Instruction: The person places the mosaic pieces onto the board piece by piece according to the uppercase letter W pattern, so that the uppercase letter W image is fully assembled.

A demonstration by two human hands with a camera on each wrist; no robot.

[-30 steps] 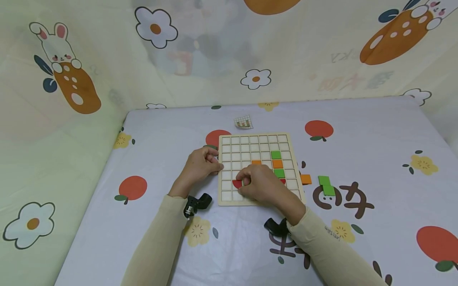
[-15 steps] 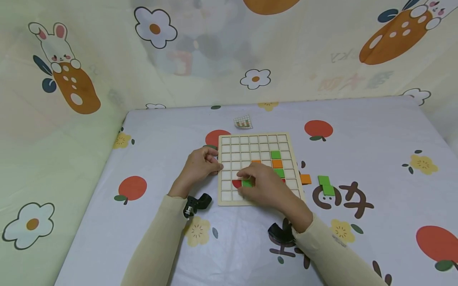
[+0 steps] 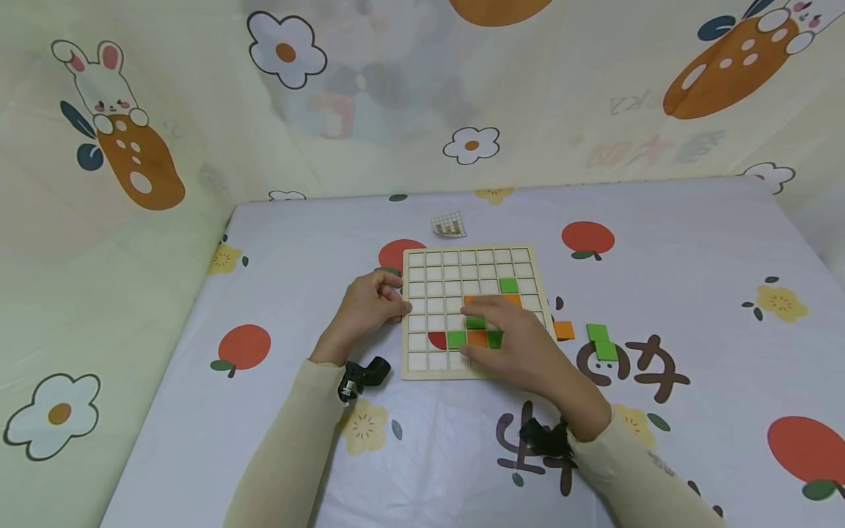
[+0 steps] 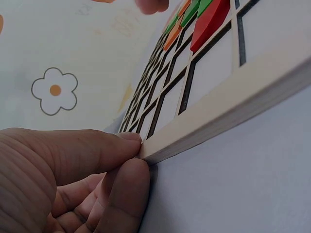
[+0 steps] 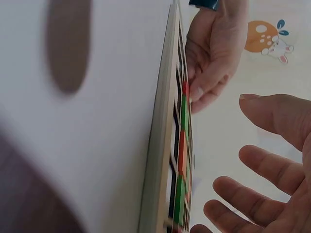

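Observation:
A square wooden grid board [image 3: 414,372] lies on the table, with green, orange and red pieces in some of its cells. My left hand [image 3: 367,306] pinches the board's left edge between thumb and finger, as the left wrist view shows up close. Over the lower right of the board hovers my right hand [image 3: 515,337], thumb and fingers parted and holding nothing. In the lower row a red rounded piece [image 3: 438,340], a green tile [image 3: 456,339] and an orange tile [image 3: 477,338] sit side by side. The right hand covers part of the board behind them.
Right of the board lie an orange tile [image 3: 564,331] and two overlapping green tiles [image 3: 597,334]. A small patterned card [image 3: 449,225] is behind the board. A printed cloth [image 3: 297,242] covers the table, and a patterned curtain [image 3: 396,88] hangs behind.
My right hand has drawn back to the right and spread its fingers, uncovering the green and orange tiles in the lower row. The left hand has stayed at the board's edge.

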